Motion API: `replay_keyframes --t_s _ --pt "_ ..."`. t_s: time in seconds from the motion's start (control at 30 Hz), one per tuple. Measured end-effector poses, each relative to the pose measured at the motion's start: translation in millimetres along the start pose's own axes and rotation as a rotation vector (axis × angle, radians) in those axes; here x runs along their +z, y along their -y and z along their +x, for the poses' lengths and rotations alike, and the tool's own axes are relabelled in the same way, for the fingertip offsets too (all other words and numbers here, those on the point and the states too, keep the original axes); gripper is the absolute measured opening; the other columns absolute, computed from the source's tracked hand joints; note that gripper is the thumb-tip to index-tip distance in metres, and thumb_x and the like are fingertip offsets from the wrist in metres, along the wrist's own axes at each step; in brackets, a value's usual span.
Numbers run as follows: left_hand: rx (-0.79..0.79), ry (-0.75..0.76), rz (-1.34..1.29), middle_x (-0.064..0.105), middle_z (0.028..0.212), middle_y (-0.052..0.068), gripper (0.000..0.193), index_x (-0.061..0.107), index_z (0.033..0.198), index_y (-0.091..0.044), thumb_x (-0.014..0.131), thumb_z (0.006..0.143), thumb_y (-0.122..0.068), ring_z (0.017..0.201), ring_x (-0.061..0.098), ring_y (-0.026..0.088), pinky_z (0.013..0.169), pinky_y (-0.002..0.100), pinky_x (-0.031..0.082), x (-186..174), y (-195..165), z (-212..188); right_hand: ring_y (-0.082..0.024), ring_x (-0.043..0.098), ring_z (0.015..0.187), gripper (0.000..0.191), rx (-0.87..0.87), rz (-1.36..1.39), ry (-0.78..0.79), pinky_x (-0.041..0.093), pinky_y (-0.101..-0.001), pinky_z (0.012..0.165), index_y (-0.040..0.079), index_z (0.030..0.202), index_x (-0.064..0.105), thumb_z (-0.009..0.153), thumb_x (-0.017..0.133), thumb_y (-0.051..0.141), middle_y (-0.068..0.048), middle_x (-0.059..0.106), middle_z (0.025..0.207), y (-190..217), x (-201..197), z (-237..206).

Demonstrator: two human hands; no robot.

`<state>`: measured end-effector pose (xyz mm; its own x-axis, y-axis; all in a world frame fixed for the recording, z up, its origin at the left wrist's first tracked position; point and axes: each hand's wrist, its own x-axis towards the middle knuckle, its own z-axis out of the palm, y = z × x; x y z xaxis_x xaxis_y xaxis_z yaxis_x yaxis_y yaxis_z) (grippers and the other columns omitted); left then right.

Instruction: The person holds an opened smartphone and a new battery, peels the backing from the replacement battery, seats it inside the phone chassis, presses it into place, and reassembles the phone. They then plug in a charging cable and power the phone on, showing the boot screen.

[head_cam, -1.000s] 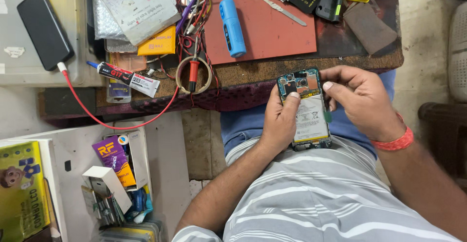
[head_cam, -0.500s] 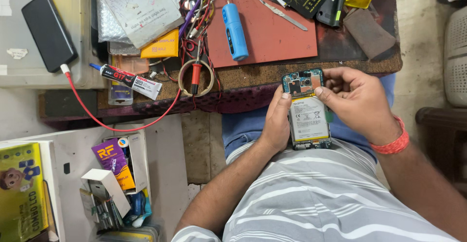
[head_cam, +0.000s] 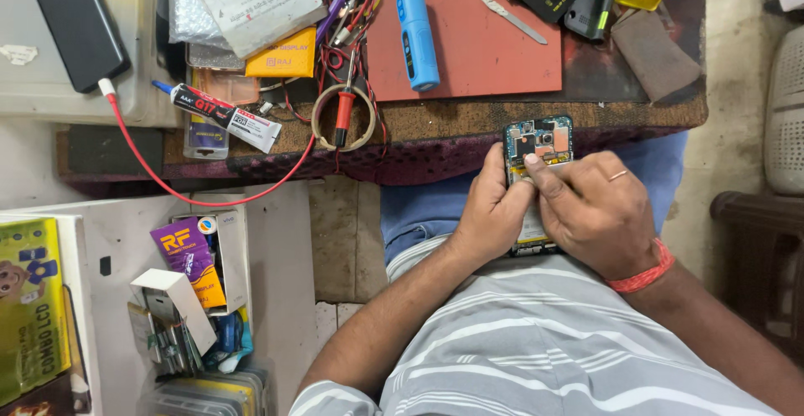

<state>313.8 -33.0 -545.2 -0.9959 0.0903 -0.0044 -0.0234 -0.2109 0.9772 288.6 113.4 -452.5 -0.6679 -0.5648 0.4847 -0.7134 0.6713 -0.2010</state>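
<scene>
Below the cluttered tabletop [head_cam: 636,110], over the lap, the left hand [head_cam: 490,211] wraps an opened phone [head_cam: 537,144] while the right hand [head_cam: 599,211] presses 1 fingertip [head_cam: 531,161] onto its board.

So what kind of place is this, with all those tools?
Most likely a phone repair bench. Both hands hold an opened phone with its insides showing, and the table carries a blue electric screwdriver, a glue tube and tweezers.
</scene>
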Motion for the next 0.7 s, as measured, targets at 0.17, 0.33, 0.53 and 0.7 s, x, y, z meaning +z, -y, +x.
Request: replay_keyframes --t_s 0.17,0.33,0.53,0.7 --pt "-0.029 0.074 -0.222 0.062 0.126 0.008 0.036 0.048 0.140 -0.002 0.046 0.104 0.001 0.114 0.058 0.012 0.101 0.029 0.051 -1 4 0 -0.026 0.059 0.075 0.034 0.002 0.079 0.048 0.051 -0.0372 0.067 0.000 0.112 0.076 0.078 0.077 0.001 -0.006 0.063 0.087 -4 7 1" --pt "-0.086 0.047 -0.423 0.059 0.126 0.007 0.038 0.045 0.140 -0.003 0.044 0.102 0.003 0.113 0.058 0.011 0.099 0.029 0.052 -5 11 6 -0.025 0.059 0.075 0.037 0.029 0.125 -0.003 0.050 -0.0371 0.067 0.003 0.116 0.076 0.078 0.077 0.002 -0.006 0.063 0.086 -5 7 -1" --pt "-0.099 0.053 -0.414 0.059 0.122 0.007 0.034 0.046 0.136 -0.003 0.043 0.103 0.004 0.110 0.058 0.011 0.097 0.029 0.052 -4 13 6 -0.026 0.058 0.078 0.040 0.109 0.084 -0.029 0.050 -0.0375 0.070 0.001 0.124 0.072 0.084 0.075 -0.001 -0.007 0.060 0.087 -4 11 -8" --pt "-0.042 0.048 -0.222 0.059 0.120 0.006 0.031 0.046 0.134 -0.002 0.044 0.104 0.004 0.110 0.056 0.009 0.097 0.028 0.051 -3 4 5 -0.024 0.053 0.070 0.045 0.066 -0.001 0.054 0.048 -0.0373 0.064 0.004 0.125 0.074 0.080 0.074 0.002 -0.005 0.054 0.077 -4 9 -3"
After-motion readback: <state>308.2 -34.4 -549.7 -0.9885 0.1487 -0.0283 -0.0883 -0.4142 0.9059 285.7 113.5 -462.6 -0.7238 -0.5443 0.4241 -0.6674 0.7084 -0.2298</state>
